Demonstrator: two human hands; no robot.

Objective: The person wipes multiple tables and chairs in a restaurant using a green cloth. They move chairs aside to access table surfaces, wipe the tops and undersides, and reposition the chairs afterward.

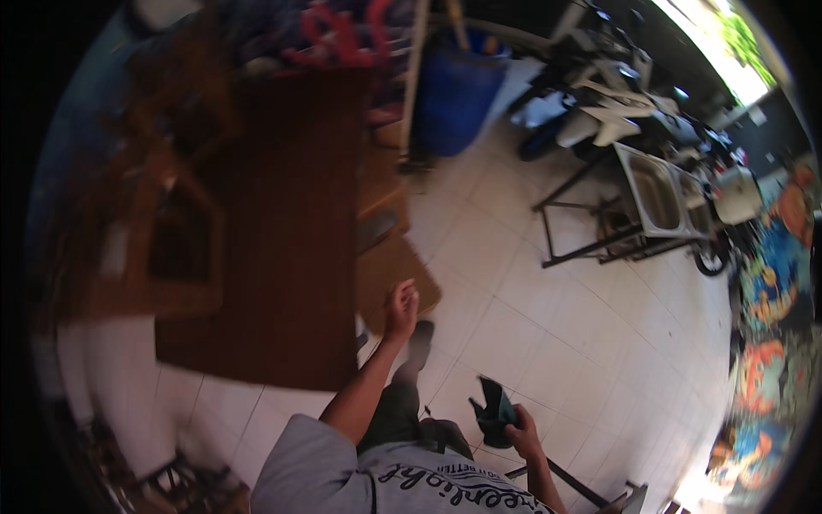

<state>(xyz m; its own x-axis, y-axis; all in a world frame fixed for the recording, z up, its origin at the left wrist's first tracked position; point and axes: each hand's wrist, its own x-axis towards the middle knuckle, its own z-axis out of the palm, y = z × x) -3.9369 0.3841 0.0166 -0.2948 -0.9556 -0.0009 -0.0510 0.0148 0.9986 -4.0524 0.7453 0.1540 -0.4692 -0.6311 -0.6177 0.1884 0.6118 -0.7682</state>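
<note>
My left hand [402, 308] is raised in front of my body, near the edge of a dark brown table [282, 257] and over a wooden chair seat [395, 276]; its fingers are loosely curled and nothing shows in it. Lower right, my right hand [525, 429] grips a dark green cloth [494, 411], which hangs crumpled above the tiled floor.
Wooden chairs [212, 257] stand blurred along the table's left side. A blue plastic barrel [457, 90] with sticks inside is beyond the table. On the right are a stainless steel double sink [655, 189] on a metal frame and parked motorcycles [616, 103]. A mural [770, 283] covers the right wall.
</note>
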